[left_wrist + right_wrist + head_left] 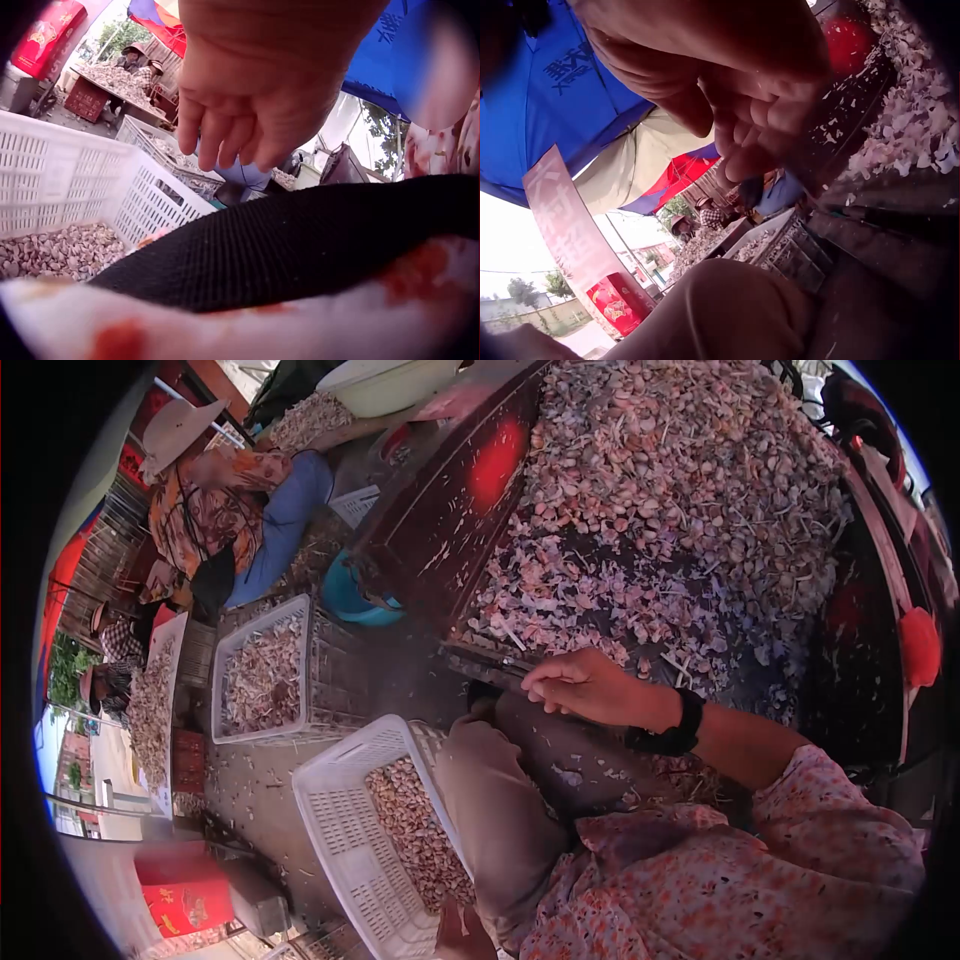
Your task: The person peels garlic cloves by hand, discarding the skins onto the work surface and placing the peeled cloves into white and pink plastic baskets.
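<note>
My right hand (600, 690), a black band on its wrist, hovers at the front edge of a dark wooden trough (430, 540). Its fingers bend loosely and nothing shows between them; the right wrist view has the thumb (694, 112) apart from the fingertips. Just beyond them lies a narrow dark bar (487, 656) with a shiny part, along the trough's edge. Garlic cloves and papery skins (690, 470) heap up in the trough. Low by my knee, my left hand (247, 112) hangs with relaxed fingers beside a white plastic crate (335, 830), partly filled with garlic cloves (420, 840).
A second crate (305, 690) of garlic stands further left, near a teal basin (350, 595). Beyond it sits a person in a hat (185, 435). More people work behind a garlic-covered table (155, 705). A red box (185, 890) is at lower left.
</note>
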Demonstrator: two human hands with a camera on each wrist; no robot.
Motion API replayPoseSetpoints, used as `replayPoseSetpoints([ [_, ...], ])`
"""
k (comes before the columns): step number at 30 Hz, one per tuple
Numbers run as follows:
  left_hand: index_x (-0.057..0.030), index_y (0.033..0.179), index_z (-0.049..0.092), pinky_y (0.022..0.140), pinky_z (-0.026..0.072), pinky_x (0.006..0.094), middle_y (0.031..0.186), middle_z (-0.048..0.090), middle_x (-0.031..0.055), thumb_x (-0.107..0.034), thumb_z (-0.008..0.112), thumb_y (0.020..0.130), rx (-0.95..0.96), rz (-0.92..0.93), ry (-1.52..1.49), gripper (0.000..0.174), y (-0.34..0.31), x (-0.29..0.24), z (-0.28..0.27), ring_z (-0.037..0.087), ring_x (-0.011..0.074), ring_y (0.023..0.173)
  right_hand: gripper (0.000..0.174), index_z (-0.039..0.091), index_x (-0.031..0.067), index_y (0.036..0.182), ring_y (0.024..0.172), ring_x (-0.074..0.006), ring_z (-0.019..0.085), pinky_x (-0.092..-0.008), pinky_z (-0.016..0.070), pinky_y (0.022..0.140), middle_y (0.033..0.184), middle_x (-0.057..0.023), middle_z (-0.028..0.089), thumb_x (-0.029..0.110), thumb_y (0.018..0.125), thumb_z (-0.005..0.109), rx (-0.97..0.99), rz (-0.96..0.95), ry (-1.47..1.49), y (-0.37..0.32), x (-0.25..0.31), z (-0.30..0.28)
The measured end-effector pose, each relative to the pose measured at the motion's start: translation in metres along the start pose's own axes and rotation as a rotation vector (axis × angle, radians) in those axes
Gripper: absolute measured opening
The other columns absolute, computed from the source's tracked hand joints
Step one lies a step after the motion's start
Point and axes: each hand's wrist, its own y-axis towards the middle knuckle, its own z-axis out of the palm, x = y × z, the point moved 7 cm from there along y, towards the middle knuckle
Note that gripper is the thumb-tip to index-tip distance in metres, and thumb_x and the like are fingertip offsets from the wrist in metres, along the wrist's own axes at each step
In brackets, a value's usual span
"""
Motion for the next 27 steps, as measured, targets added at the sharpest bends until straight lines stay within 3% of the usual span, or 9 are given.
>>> replayPoseSetpoints([
  [2,0.0034,0.104,0.061,0.089,0.0451,0.0458,0.111,0.056,0.0274,-0.021,0.058,0.085,0.133,0.240,-0.019,0.031,0.029,-0.009,0.037,0.054,0.0401,0.106,0.022,0.061,-0.0018,0.103,0.073,-0.0103,0.061,-0.0251,0.0489,0.063,0.088,-0.0074,0.064,0.011,0.088,0.051,-0.148,-0.020,-0.010,-0.004,-0.024,-0.050],
  [6,0.0104,0.101,0.058,0.085,0.0461,0.0441,0.105,0.059,0.0273,-0.013,0.061,0.077,0.069,0.431,-0.205,0.034,0.087,-0.087,0.045,0.058,0.0407,0.099,0.021,0.063,-0.0021,0.098,0.065,-0.0097,0.060,-0.0246,0.0487,0.058,0.079,-0.0062,0.064,0.007,0.085,0.051,-0.411,0.008,-0.086,0.001,-0.033,-0.122],
  [8,0.0075,0.112,0.053,0.094,0.0393,0.0483,0.121,0.050,0.0278,-0.012,0.061,0.078,0.073,0.536,-0.063,0.040,0.100,-0.107,0.054,0.047,0.0440,0.113,0.020,0.064,-0.0006,0.096,0.063,-0.0137,0.061,-0.0269,0.0485,0.059,0.074,-0.0068,0.063,0.007,0.082,0.052,-0.474,0.049,-0.101,0.021,-0.045,-0.149],
  [11,0.0069,0.115,0.052,0.095,0.0384,0.0487,0.124,0.048,0.0269,-0.012,0.061,0.078,-0.013,0.688,0.104,0.042,0.111,-0.130,0.068,0.046,0.0449,0.115,0.020,0.065,0.0044,0.092,0.067,-0.0289,0.061,-0.0348,0.0473,0.062,0.076,-0.0133,0.063,0.007,0.075,0.053,-0.581,-0.166,-0.414,0.058,-0.024,-0.168],
  [17,0.0009,0.118,0.051,0.101,0.0269,0.0580,0.136,0.030,0.0281,-0.026,0.059,0.083,0.241,0.570,0.091,0.045,0.126,-0.124,0.087,0.027,0.0489,0.126,0.017,0.065,0.0061,0.089,0.073,-0.0299,0.060,-0.0367,0.0487,0.066,0.081,-0.0132,0.060,0.005,0.074,0.057,-0.549,-0.322,-0.868,0.151,-0.014,-0.151],
  [20,0.0001,0.117,0.052,0.101,0.0287,0.0568,0.133,0.034,0.0281,-0.027,0.059,0.083,0.186,0.582,0.067,0.044,0.130,-0.132,0.084,0.030,0.0483,0.124,0.013,0.062,0.0036,0.078,0.076,-0.0330,0.060,-0.0425,0.0476,0.068,0.074,-0.0151,0.060,0.014,0.072,0.057,-0.438,-0.246,-0.987,0.169,-0.036,-0.144],
  [24,-0.0005,0.117,0.053,0.100,0.0289,0.0570,0.133,0.035,0.0279,-0.028,0.059,0.083,0.178,0.595,0.080,0.045,0.135,-0.144,0.086,0.031,0.0482,0.124,0.018,0.065,0.0040,0.084,0.077,-0.0345,0.059,-0.0400,0.0484,0.069,0.078,-0.0189,0.061,0.015,0.071,0.059,-0.300,-0.186,-0.773,0.153,-0.040,-0.149],
  [26,-0.0004,0.117,0.053,0.101,0.0269,0.0575,0.134,0.034,0.0270,-0.027,0.061,0.082,0.213,0.577,0.075,0.045,0.138,-0.150,0.089,0.029,0.0485,0.125,0.015,0.066,0.0025,0.084,0.074,-0.0286,0.062,-0.0346,0.0494,0.066,0.078,-0.0155,0.064,0.011,0.075,0.059,-0.302,-0.234,-0.619,0.137,-0.030,-0.154],
  [27,-0.0004,0.117,0.053,0.101,0.0269,0.0575,0.134,0.034,0.0270,-0.027,0.061,0.082,0.219,0.585,0.078,0.045,0.139,-0.154,0.089,0.029,0.0485,0.125,0.012,0.066,0.0020,0.084,0.073,-0.0236,0.063,-0.0306,0.0492,0.063,0.078,-0.0119,0.064,0.010,0.078,0.059,-0.302,-0.083,-0.214,0.125,-0.030,-0.157],
])
